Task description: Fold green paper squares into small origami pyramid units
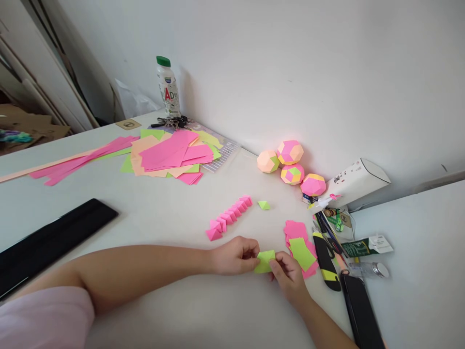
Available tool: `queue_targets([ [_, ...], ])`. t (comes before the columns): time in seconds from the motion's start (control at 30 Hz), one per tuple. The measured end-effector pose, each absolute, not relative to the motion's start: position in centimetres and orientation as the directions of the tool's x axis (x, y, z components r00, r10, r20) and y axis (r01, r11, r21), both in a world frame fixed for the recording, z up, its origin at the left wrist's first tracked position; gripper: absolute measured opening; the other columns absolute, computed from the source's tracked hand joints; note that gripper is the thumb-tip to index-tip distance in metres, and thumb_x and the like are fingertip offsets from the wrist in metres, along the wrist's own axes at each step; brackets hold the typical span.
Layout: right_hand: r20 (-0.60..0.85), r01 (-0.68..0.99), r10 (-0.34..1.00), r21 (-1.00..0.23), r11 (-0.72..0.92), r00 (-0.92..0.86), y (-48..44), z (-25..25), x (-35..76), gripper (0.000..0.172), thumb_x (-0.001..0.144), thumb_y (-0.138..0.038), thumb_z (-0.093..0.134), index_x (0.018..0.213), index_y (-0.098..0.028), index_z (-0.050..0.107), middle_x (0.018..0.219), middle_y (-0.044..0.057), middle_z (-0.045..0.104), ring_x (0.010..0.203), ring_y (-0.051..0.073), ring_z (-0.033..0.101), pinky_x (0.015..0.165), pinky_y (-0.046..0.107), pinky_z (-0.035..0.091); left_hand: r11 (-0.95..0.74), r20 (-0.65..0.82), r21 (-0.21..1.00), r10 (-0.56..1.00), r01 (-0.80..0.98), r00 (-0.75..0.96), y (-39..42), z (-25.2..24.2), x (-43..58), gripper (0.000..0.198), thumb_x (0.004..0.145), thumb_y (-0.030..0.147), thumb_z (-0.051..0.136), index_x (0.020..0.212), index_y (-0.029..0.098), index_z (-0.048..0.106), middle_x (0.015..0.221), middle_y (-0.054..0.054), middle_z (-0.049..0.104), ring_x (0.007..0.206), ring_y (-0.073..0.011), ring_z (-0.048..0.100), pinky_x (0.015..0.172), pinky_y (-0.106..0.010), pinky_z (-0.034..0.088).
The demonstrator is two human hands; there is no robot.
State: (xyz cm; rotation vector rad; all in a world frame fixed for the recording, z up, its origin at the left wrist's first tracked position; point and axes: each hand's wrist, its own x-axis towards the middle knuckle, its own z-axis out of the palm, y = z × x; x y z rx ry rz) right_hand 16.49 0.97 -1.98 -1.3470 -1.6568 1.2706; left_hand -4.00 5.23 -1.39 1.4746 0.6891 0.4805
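Observation:
Between my two hands is a small green paper square [265, 261], held just above the table. My left hand [236, 256] pinches its left edge between thumb and fingers. At its right edge, my right hand [288, 277] grips it the same way. Beyond my hands lies a slanting row of pink folded paper units [232, 213], set close together. A single green folded unit [264, 205] sits to the right of that row. Near my right hand, a green paper sheet [302, 254] rests on a pile of pink paper pieces [296, 229].
Several faceted paper balls [290, 152] stand against the wall. A yellow-black utility knife [326, 261], scissors [332, 246] and a black phone [359, 305] lie at right. Coloured paper sheets [167, 152], keys [174, 121] and a green-capped bottle [168, 87] are at the back left.

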Motion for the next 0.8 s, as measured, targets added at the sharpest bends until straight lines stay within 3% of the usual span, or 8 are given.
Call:
queue_targets([
  [0.1, -0.103, 0.331, 0.951, -0.944, -0.001, -0.291, 1.0, -1.94, 16.51, 0.031, 0.086, -0.042, 0.049, 0.066, -0.019, 0.046, 0.052, -0.003, 0.048, 0.047, 0.011, 0.043, 0.045, 0.022, 0.034, -0.076, -0.022, 0.992, 0.703, 0.106, 0.711, 5.32, -1.54, -4.03, 0.022, 0.08, 0.031, 0.056, 0.067, 0.016, 0.048, 0.065, 0.004, 0.043, 0.056, -0.0071, 0.038, 0.049, -0.02, 0.03],
  [0.17, -0.098, 0.335, 0.945, -0.942, 0.013, -0.312, 1.0, -1.91, 16.47, 0.032, 0.086, -0.043, 0.049, 0.065, -0.019, 0.046, 0.052, -0.003, 0.048, 0.046, 0.011, 0.041, 0.044, 0.022, 0.033, -0.069, -0.007, 0.994, 0.711, 0.079, 0.703, 5.38, -1.74, -3.96, 0.024, 0.082, 0.035, 0.054, 0.069, 0.015, 0.05, 0.066, 0.004, 0.043, 0.057, -0.0074, 0.038, 0.05, -0.02, 0.031],
  [0.4, -0.063, 0.319, 0.93, -0.946, 0.061, -0.363, 1.0, -1.64, 16.28, 0.027, 0.084, -0.041, 0.052, 0.075, -0.016, 0.056, 0.057, -0.001, 0.049, 0.05, 0.012, 0.044, 0.047, 0.023, 0.036, 0.244, -0.133, 0.968, 0.695, -0.058, 0.707, 5.37, -2.33, -3.72, 0.033, 0.082, 0.048, 0.053, 0.087, 0.017, 0.047, 0.065, 0.005, 0.05, 0.047, -0.0058, 0.042, 0.044, -0.02, 0.033],
  [0.57, -0.092, 0.353, 0.939, -0.935, 0.034, -0.332, 1.08, -1.56, 16.36, 0.032, 0.087, -0.04, 0.048, 0.065, -0.017, 0.052, 0.053, -0.001, 0.05, 0.047, 0.011, 0.043, 0.045, 0.023, 0.035, 0.235, -0.078, 0.966, 0.665, -0.109, 0.743, 5.25, -2.37, -3.68, 0.029, 0.081, 0.036, 0.059, 0.086, 0.021, 0.034, 0.069, 0.007, 0.053, 0.05, -0.006, 0.049, 0.048, -0.02, 0.038],
  [0.8, -0.099, 0.301, 0.936, -0.953, 0.007, -0.337, 0.93, -1.99, 16.6, 0.028, 0.086, -0.041, 0.051, 0.078, -0.015, 0.06, 0.057, 0.0, 0.055, 0.05, 0.013, 0.05, 0.048, 0.024, 0.043, 0.165, -0.071, 0.985, 0.623, -0.043, 0.779, 5.22, -2.24, -3.74, 0.025, 0.08, 0.027, 0.058, 0.102, 0.019, 0.049, 0.073, 0.003, 0.056, 0.056, -0.0083, 0.052, 0.055, -0.023, 0.044],
])
